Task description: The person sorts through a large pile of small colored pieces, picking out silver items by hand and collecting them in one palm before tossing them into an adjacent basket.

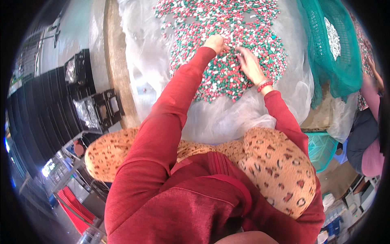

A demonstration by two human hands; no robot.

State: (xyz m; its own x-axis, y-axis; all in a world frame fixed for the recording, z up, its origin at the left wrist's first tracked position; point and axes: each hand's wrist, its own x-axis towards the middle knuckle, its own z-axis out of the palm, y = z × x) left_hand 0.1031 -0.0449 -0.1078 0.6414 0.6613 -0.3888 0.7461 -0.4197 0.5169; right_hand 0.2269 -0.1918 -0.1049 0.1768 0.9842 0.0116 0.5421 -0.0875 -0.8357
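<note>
Here, hands (214, 42) (252, 68) close together, fingers (242, 52) bent; at coloured pellets (231, 79)

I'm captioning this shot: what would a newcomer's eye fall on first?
Probably the red, green and white pieces spread on the pale sheet at top centre, with the left hand and right hand among them. Next, perhaps, the spotted trousers in the lower middle, then the green mesh at upper right.
</note>
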